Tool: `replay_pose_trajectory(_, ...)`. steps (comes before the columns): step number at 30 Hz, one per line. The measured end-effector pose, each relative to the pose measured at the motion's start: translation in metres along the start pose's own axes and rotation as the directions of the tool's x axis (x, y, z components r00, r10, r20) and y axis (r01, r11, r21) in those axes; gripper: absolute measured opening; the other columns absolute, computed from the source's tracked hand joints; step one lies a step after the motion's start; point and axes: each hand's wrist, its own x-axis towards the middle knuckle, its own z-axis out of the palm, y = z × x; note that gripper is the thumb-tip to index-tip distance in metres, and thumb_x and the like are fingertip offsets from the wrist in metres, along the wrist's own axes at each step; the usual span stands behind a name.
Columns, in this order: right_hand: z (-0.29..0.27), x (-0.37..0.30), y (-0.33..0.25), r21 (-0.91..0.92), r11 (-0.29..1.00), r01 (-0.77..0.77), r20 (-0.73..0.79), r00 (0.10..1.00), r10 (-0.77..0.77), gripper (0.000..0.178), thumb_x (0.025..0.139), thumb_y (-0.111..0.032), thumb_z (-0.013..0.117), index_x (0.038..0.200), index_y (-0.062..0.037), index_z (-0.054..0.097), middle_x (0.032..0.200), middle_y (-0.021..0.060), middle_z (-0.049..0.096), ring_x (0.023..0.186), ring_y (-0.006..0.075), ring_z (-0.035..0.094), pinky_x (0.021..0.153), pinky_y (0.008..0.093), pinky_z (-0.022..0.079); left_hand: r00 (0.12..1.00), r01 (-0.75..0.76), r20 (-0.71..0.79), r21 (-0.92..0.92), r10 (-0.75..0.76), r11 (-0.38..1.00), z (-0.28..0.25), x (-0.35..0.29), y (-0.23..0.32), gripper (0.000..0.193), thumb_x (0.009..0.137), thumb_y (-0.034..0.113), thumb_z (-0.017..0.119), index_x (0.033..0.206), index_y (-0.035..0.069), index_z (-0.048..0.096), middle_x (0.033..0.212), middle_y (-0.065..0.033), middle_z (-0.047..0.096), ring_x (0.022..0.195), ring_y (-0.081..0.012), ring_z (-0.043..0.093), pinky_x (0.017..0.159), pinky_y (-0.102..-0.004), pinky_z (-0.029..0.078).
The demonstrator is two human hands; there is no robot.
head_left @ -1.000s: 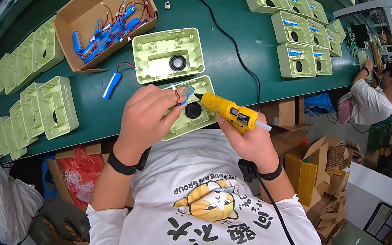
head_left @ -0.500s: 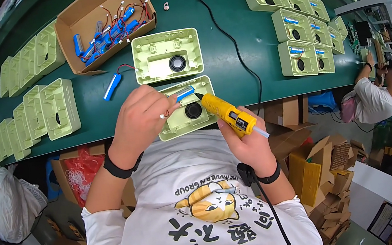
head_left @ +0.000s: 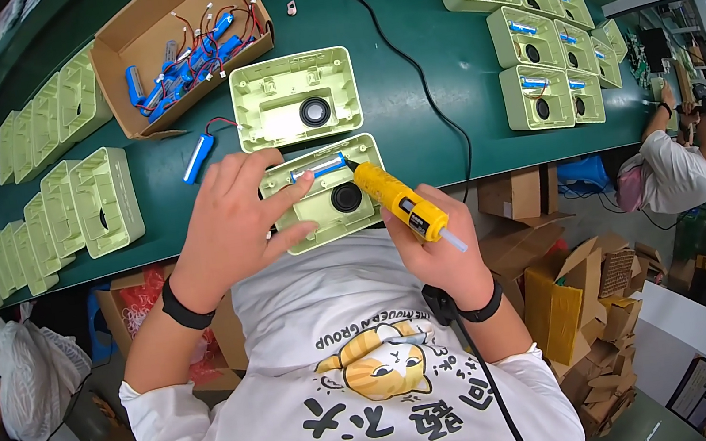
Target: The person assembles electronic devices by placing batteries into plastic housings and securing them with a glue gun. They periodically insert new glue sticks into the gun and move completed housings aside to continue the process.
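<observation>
A pale green plastic housing [head_left: 323, 214] lies at the table's near edge in front of me, with a black round speaker [head_left: 346, 197] in it. Along its far side sits a blue cylindrical battery [head_left: 330, 165]. My left hand [head_left: 228, 219] is spread over the housing's left end, its index fingertip touching the battery. My right hand [head_left: 442, 253] grips a yellow hot glue gun [head_left: 394, 195], whose dark nozzle points at the battery's right end. Just beyond stands a second green housing [head_left: 278, 123], holding a speaker but no battery. Left of it lies a loose battery [head_left: 199, 159] with red wires.
A cardboard box [head_left: 121, 50] of wired batteries stands back left. Green housings [head_left: 105, 200] stand on edge at left; others with batteries [head_left: 533, 98] sit at right. A black cable [head_left: 417, 65] crosses the table. Co-workers [head_left: 688, 154] are at both sides; cartons [head_left: 577, 298] fill the floor at right.
My left hand has released its pinch near the battery's left end and spread out, with the index finger on the battery. The glue gun has shifted slightly left, still by the battery's right end.
</observation>
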Motion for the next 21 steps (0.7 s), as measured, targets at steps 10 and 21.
replay_pose_trajectory(10, -0.005, -0.003, -0.001, 0.075, 0.996, -0.043, -0.007, 0.999, 0.044, 0.008, 0.096, -0.004, 0.081, 0.103, -0.0003, 0.076, 0.077, 0.0125, 0.064, 0.067, 0.0338, 0.062, 0.059, 0.0423, 0.048, 0.991, 0.125, -0.028, -0.199, -0.134, 0.972, 0.030, -0.029, 0.007, 0.088, 0.070, 0.060, 0.099, 0.146, 0.021, 0.078, 0.158, -0.0178, 0.062, 0.120, -0.0386, 0.064, 0.102, -0.0477, 0.051)
replay_pose_trajectory(21, -0.005, -0.006, 0.000, 0.296, 0.901, -0.317, 0.172, 0.946, 0.276, 0.014, 0.101, -0.010, 0.078, 0.112, -0.0011, 0.078, 0.081, 0.0165, 0.074, 0.067, 0.0398, 0.069, 0.062, 0.0416, 0.055, 0.987, 0.129, -0.057, -0.264, -0.149, 0.956, 0.038, -0.032, -0.001, 0.087, 0.064, 0.052, 0.103, 0.142, 0.021, 0.080, 0.157, -0.0163, 0.066, 0.127, -0.0400, 0.063, 0.112, -0.0520, 0.050)
